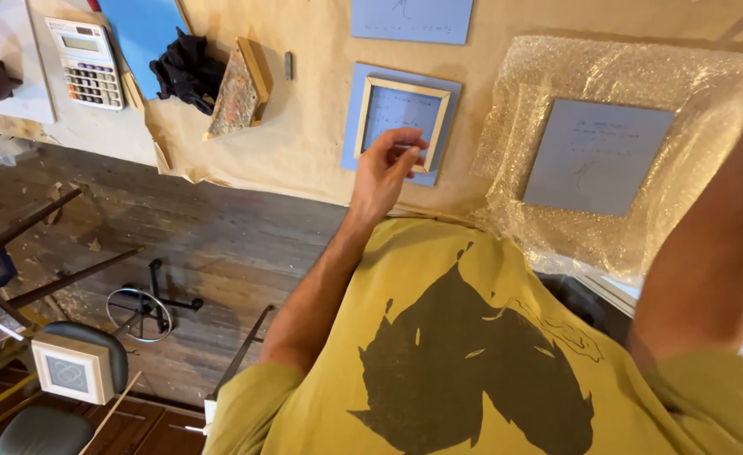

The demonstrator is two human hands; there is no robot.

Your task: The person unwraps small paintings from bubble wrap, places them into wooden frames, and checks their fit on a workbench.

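Pale wood: the small frame [405,122] sits on a blue card [354,126] near the paper-covered bench [304,143]'s front edge, glass side up. The left hand [384,173] is right on its lower rim, fingers curled in a narrow pinch, apparently touching rather than lifting. Framing looks part-done: a second blue card [595,156] lies unframed on bubble wrap [515,93] at the bench's right end. The right hand's grip I can't tell; only the forearm [717,227] shows.
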